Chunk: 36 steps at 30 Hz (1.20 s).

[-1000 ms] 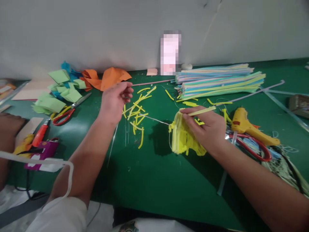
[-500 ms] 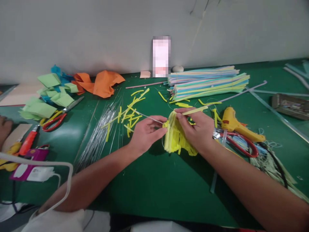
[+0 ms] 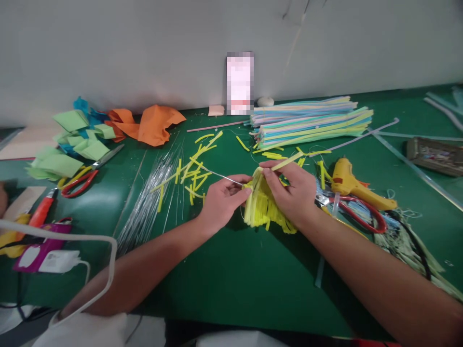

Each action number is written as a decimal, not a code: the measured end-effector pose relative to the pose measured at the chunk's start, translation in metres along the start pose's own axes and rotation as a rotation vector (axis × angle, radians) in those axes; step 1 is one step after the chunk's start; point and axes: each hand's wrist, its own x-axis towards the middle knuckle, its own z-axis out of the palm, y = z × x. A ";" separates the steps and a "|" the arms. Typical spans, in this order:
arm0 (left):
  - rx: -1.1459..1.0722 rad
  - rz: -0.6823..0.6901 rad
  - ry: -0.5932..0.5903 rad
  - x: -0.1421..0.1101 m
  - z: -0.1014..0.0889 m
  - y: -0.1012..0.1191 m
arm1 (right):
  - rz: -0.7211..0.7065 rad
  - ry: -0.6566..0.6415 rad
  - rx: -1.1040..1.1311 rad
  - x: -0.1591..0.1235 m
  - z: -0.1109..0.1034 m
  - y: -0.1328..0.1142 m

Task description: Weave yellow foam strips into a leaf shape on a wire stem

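Note:
My right hand (image 3: 291, 193) grips a bundle of short yellow straw pieces (image 3: 262, 207) over the green table (image 3: 235, 274), with one longer yellow straw (image 3: 289, 161) sticking out past its fingers. My left hand (image 3: 220, 202) is closed in a pinch on a thin silver wire (image 3: 217, 174) that runs up and left from the bundle. The two hands nearly touch at the top of the bundle.
Loose yellow straw bits (image 3: 195, 173) and a fan of thin wires (image 3: 148, 202) lie left of my hands. A stack of pastel straws (image 3: 311, 120) is at the back, a yellow glue gun (image 3: 349, 183) to the right, red-handled scissors (image 3: 81, 178) and folded paper (image 3: 75, 144) to the left.
My left hand came back from the far loose straw bits to the bundle and took the wire in a pinch. The right hand kept hold of the bundle.

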 end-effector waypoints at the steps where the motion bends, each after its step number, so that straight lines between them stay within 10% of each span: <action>1: -0.014 -0.010 0.001 0.001 0.001 -0.001 | 0.006 -0.003 0.005 0.000 0.000 0.000; 24: -0.173 -0.118 0.043 0.009 0.000 -0.016 | -0.057 -0.170 0.039 0.019 -0.009 0.011; 36: -0.078 -0.039 0.032 0.008 -0.008 -0.019 | 0.650 -0.530 0.448 0.023 -0.009 0.013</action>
